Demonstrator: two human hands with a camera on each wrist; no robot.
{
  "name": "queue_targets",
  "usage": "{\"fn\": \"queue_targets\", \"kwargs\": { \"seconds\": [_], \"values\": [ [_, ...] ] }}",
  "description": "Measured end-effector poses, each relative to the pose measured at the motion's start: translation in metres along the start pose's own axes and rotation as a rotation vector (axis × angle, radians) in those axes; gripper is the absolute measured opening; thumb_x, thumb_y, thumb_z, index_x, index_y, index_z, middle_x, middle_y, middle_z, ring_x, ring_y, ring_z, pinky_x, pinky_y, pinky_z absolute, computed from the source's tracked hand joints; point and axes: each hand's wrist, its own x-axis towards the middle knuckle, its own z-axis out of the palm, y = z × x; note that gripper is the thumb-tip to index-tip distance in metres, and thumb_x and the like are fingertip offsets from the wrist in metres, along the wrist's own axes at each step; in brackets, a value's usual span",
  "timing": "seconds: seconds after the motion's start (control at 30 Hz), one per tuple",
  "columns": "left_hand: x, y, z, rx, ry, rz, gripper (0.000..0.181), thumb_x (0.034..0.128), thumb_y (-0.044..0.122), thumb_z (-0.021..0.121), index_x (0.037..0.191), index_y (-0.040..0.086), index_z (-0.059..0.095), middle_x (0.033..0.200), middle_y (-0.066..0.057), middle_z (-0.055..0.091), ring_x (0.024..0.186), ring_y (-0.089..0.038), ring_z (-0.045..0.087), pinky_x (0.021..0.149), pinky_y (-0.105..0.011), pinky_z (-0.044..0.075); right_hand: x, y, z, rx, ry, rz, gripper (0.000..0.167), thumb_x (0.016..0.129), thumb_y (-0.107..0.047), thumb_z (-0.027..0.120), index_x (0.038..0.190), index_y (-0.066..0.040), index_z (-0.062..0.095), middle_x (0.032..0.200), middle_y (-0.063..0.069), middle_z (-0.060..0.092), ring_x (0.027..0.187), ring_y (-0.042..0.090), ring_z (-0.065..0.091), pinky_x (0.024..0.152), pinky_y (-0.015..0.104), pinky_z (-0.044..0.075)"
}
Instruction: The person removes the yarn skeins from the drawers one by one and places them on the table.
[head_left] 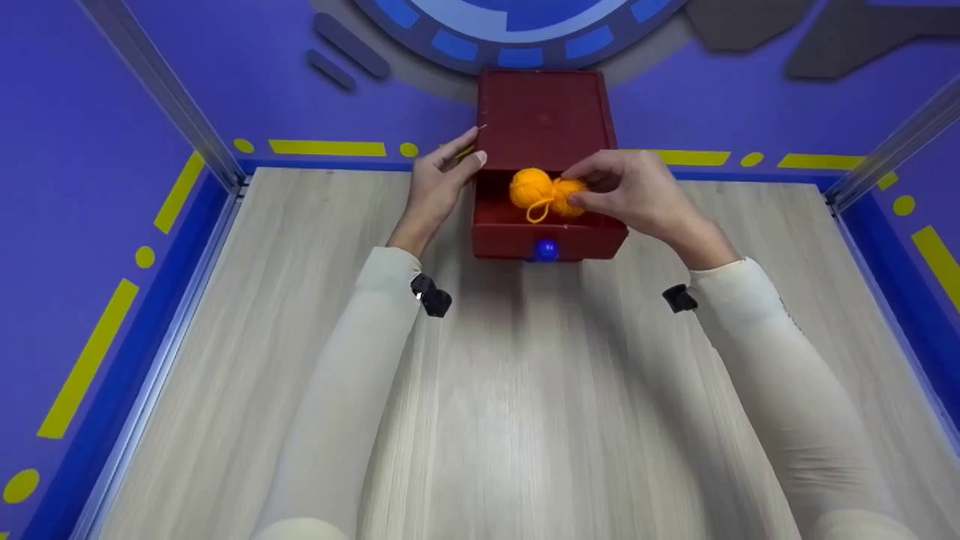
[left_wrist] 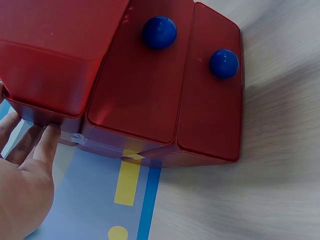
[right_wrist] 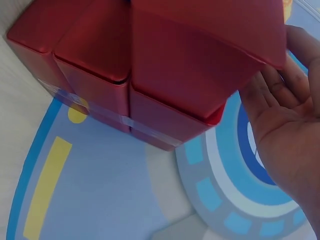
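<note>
Head view: right hand [head_left: 637,191] pinches orange yarn [head_left: 531,187] at the open drawer [head_left: 502,241] between both hands; left hand [head_left: 441,184], fingers extended, touches the red cabinet [head_left: 544,112]. Probably light and soft; best gripped by its wound body.

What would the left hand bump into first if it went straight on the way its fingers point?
Most likely the side of the red drawer cabinet: the left hand seems to have its fingertips against it, though exact contact is hard to judge.
</note>
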Motion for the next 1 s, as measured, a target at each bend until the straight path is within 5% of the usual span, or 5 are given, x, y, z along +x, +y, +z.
{"fn": "queue_targets", "kwargs": {
  "seconds": [0.7, 1.0],
  "values": [
    [0.002, 0.000, 0.001, 0.003, -0.008, 0.000, 0.047, 0.1007, 0.008, 0.074, 0.146, 0.004, 0.064, 0.148, -0.010, 0.062, 0.132, -0.016, 0.061, 0.107, -0.027, 0.050, -0.030, 0.004, -0.030, 0.031, 0.287, 0.097, 0.029, 0.094, -0.009, 0.083, 0.122, -0.003, 0.079, 0.116, 0.016, 0.076, 0.089, 0.004, 0.072, 0.079, 0.014, 0.057],
    [0.002, -0.002, 0.003, 0.043, -0.007, 0.008, 0.047, 0.1012, 0.010, 0.074, 0.146, 0.005, 0.064, 0.151, -0.010, 0.060, 0.133, -0.017, 0.061, 0.106, -0.027, 0.050, -0.045, 0.021, -0.036, 0.047, 0.447, 0.061, 0.028, 0.092, -0.003, 0.084, 0.119, 0.002, 0.079, 0.114, 0.017, 0.076, 0.094, 0.002, 0.072, 0.084, 0.015, 0.057]
  ]
}}
